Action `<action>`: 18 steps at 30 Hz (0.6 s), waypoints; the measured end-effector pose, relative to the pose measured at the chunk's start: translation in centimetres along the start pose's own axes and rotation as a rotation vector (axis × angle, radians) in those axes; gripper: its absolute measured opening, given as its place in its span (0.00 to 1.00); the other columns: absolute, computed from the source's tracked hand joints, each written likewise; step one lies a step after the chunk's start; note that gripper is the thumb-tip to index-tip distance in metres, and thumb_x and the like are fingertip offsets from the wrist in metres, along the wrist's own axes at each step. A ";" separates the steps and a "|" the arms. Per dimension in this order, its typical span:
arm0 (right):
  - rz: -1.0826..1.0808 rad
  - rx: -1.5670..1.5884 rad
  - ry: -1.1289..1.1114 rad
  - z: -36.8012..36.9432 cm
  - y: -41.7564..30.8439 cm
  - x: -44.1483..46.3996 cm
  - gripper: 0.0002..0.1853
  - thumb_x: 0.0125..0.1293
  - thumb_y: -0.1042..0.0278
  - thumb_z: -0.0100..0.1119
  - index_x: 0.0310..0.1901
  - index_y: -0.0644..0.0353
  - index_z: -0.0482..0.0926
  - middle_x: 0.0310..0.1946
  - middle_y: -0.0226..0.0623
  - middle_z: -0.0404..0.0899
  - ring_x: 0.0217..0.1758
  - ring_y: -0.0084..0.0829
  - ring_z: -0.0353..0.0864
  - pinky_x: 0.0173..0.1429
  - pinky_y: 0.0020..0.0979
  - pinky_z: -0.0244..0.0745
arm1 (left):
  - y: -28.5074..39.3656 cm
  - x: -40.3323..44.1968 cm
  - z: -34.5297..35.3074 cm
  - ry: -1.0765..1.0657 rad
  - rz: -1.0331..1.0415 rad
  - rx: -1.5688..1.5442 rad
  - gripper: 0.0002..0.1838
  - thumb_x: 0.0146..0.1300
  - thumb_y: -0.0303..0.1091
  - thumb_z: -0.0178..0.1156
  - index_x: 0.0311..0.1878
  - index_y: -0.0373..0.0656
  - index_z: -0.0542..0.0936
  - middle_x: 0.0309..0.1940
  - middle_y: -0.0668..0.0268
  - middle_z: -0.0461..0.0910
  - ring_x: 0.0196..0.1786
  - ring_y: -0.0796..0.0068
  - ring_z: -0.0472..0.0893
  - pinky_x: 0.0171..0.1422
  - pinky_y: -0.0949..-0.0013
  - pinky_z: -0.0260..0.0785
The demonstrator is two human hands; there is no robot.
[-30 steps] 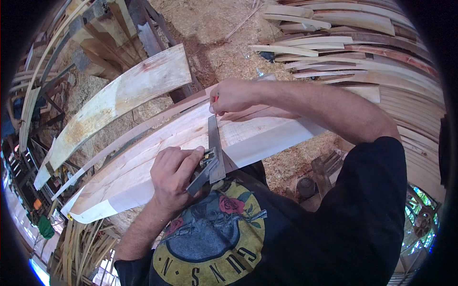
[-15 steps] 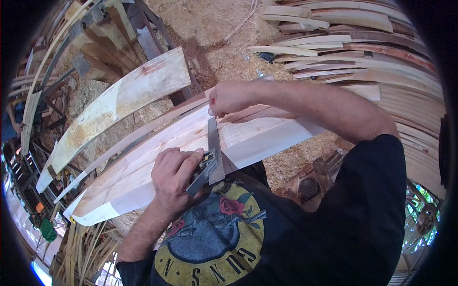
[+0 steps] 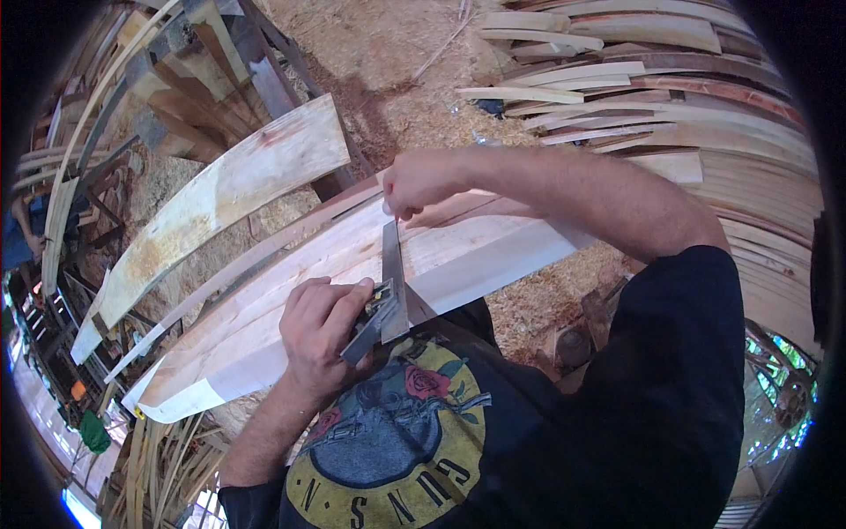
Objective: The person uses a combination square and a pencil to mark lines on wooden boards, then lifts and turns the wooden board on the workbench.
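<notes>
My left hand [image 3: 322, 331] is closed around the stock of a combination square [image 3: 394, 286], pressing it against the near edge of a long, curved wooden plank [image 3: 264, 300]. The square's metal blade lies across the plank's pale face, pointing away from me. At the blade's far end, my right hand [image 3: 425, 183] is closed in a pinch. A thin reddish tip shows under its fingers, apparently a pencil [image 3: 397, 219], touching or just above the wood beside the blade. Most of the pencil is hidden by the hand.
Beyond the plank lies another curved board [image 3: 220, 194] on a wooden support. Stacks of curved planks [image 3: 670, 115] fill the right side. Wood shavings [image 3: 388, 53] cover the floor. Thin offcuts [image 3: 159, 467] lie at lower left. Another person's arm [image 3: 31, 234] shows at far left.
My right hand has shifted very slightly, and the reddish tip now shows below its fingers. My left hand still holds the square in nearly the same place. The view has moved a little.
</notes>
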State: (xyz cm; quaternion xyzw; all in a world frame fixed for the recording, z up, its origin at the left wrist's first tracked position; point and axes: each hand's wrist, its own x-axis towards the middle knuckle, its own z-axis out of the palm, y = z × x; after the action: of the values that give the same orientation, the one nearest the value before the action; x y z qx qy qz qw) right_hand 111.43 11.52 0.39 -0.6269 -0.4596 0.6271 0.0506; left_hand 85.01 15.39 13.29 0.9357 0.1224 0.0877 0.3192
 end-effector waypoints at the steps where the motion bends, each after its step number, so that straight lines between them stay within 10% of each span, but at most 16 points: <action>1: 0.034 0.125 0.072 -1.1 -0.3 -0.2 0.16 0.63 0.54 0.67 0.35 0.61 0.88 0.32 0.37 0.88 0.36 0.30 0.87 0.47 0.34 0.81 | 0.0 0.0 0.0 0.003 -0.002 0.000 0.22 0.51 0.40 0.69 0.48 0.37 0.86 0.34 0.56 0.82 0.38 0.53 0.84 0.54 0.51 0.79; 7: -0.334 0.460 0.607 -10.1 -2.7 -11.2 0.17 0.66 0.54 0.64 0.39 0.63 0.86 0.31 0.37 0.87 0.36 0.26 0.86 0.46 0.30 0.81 | 0.6 0.4 -0.4 0.022 -0.007 -0.023 0.22 0.49 0.37 0.70 0.48 0.37 0.86 0.34 0.56 0.82 0.38 0.53 0.84 0.54 0.52 0.79; 18: -0.424 0.678 1.819 -0.4 7.5 -24.5 0.11 0.74 0.70 0.59 0.51 0.69 0.82 0.33 0.36 0.86 0.38 0.25 0.85 0.50 0.28 0.80 | 0.3 -0.3 0.5 0.101 0.005 -0.028 0.22 0.45 0.30 0.71 0.48 0.38 0.85 0.35 0.58 0.83 0.39 0.54 0.84 0.46 0.56 0.75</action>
State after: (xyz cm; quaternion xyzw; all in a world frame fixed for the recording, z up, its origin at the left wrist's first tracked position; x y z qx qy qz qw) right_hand 120.69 -8.22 13.81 -0.7267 -0.1450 -0.0162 0.6713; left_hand 84.88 14.75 13.06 0.9258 0.1348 0.1373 0.3253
